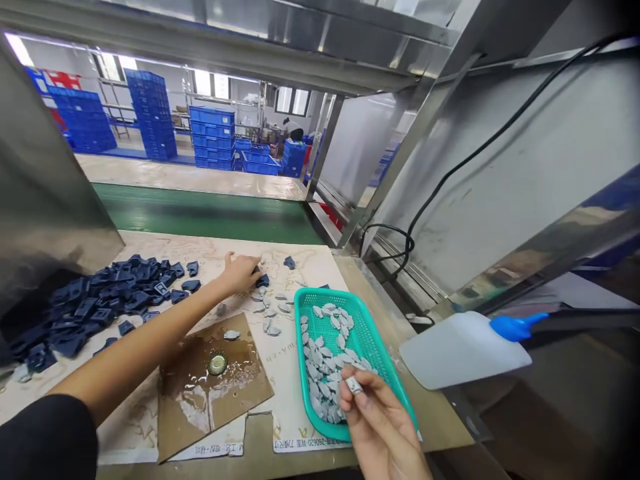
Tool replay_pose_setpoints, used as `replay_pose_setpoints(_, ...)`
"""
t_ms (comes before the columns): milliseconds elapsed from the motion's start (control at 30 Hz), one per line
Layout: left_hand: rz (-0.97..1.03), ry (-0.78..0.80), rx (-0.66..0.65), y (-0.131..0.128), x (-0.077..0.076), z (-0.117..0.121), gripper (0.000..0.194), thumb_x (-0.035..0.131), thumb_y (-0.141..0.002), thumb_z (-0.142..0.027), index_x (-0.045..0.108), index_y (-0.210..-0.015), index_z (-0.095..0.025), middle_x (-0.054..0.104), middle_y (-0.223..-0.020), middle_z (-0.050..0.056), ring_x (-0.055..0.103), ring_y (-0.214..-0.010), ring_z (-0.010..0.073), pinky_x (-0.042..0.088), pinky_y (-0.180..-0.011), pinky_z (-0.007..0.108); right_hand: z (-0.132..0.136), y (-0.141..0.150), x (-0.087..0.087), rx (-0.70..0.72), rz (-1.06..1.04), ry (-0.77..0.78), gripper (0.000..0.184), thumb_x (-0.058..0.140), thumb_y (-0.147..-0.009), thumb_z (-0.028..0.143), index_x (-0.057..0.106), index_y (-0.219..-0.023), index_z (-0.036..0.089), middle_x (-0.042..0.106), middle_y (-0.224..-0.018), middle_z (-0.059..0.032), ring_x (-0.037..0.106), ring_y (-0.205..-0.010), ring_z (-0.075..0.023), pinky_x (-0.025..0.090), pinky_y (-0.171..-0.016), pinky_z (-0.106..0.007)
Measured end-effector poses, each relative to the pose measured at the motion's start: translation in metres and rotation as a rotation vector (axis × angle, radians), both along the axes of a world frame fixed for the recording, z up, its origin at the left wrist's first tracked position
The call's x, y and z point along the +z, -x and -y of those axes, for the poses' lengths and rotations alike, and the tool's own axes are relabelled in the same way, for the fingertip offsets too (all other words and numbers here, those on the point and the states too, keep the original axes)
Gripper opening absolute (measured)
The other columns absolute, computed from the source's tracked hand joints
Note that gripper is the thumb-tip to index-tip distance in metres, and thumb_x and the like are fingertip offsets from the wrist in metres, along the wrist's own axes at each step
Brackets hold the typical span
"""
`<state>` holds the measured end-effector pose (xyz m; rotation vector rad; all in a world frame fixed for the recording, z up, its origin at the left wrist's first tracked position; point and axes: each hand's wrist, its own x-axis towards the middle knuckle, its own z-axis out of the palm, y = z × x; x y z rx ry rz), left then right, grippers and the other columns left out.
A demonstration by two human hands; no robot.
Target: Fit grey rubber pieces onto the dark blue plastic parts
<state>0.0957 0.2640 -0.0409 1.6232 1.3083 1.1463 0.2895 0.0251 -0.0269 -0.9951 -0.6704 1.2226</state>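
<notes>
Toward the far edge of the worktop (300,267), the left hand (240,273) lies fingers-down on a dark blue piece (262,281), while the right hand (380,427) pinches a small grey piece (353,385) over the near end of the green basket (385,360).

Stacked blue crates (150,113), green conveyor belt (210,215), black cable (450,173), white squeeze bottle (465,348)

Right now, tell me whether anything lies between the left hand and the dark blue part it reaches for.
Nothing visible does. The left hand already has its fingertips at the dark blue part, on the table. The small grey pieces lie nearer, off its path.
</notes>
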Motion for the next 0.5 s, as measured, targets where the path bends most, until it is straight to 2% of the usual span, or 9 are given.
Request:
replay_pose_setpoints(100, -0.056, -0.085, 0.028, 0.033, 0.009, 0.041, 0.030, 0.071, -0.063, -0.010, 0.063, -0.091, -0.019, 0.060, -0.111, 0.006, 0.042, -0.117, 0.0266, 0.018, -0.102, 0.050, -0.001, 0.021, 0.009, 0.140, -0.185, -0.014, 0.014, 0.076, -0.065, 0.026, 0.067, -0.077, 0.024, 0.060, -0.085, -0.0027, 0.055, -0.065, -0.0116, 0.050, -0.059, -0.020)
replay_pose_setpoints(200, -0.129, -0.120, 0.111, 0.090, 0.012, 0.098, 0.046, 0.075, -0.053, -0.007, 0.065, -0.094, -0.025, 0.055, -0.121, 0.006, 0.031, -0.125, 0.0326, 0.003, -0.105, 0.049, 0.005, 0.041, 0.015, 0.245, -0.244, -0.011, 0.016, 0.074, -0.068, 0.024, 0.066, -0.082, 0.025, 0.059, -0.085, -0.0021, 0.054, -0.065, -0.0105, 0.049, -0.060, -0.018)
replay_pose_setpoints(267, -0.226, -0.146, 0.164, 0.132, 0.004, 0.140, 0.050, 0.073, -0.054, -0.016, 0.063, -0.102, -0.027, 0.050, -0.126, 0.007, 0.031, -0.124, 0.0347, 0.009, -0.104, 0.048, 0.009, 0.051, 0.015, 0.254, -0.170, -0.018, 0.016, 0.075, -0.066, 0.024, 0.066, -0.079, 0.024, 0.059, -0.084, -0.0030, 0.055, -0.064, -0.0118, 0.050, -0.059, -0.020)
replay_pose_setpoints(367, -0.479, -0.229, 0.265, 0.178, -0.019, 0.195, 0.049, 0.062, -0.065, -0.034, 0.055, -0.114, -0.030, 0.051, -0.121, 0.009, 0.044, -0.112, 0.0323, 0.028, -0.097, 0.046, 0.008, 0.061, 0.010, 0.183, 0.011, -0.016, 0.018, 0.079, -0.061, 0.026, 0.067, -0.074, 0.022, 0.061, -0.088, -0.0051, 0.057, -0.064, -0.0150, 0.052, -0.061, -0.025)
replay_pose_setpoints(433, -0.552, -0.200, 0.323, 0.193, -0.036, 0.217, 0.046, 0.058, -0.069, -0.036, 0.055, -0.115, -0.029, 0.054, -0.113, 0.011, 0.048, -0.104, 0.0316, 0.034, -0.092, 0.046, 0.002, 0.065, 0.004, 0.160, 0.098, -0.007, 0.019, 0.080, -0.059, 0.028, 0.068, -0.074, 0.022, 0.062, -0.092, -0.0059, 0.059, -0.067, -0.0170, 0.054, -0.065, -0.027)
replay_pose_setpoints(500, -0.556, -0.135, 0.343, 0.198, -0.048, 0.225, 0.042, 0.058, -0.070, -0.036, 0.058, -0.111, -0.027, 0.055, -0.110, 0.012, 0.048, -0.102, 0.0317, 0.037, -0.089, 0.046, -0.008, 0.069, -0.001, 0.177, 0.156, -0.002, 0.019, 0.080, -0.058, 0.030, 0.069, -0.071, 0.022, 0.064, -0.091, -0.0061, 0.061, -0.068, -0.0184, 0.055, -0.065, -0.027)
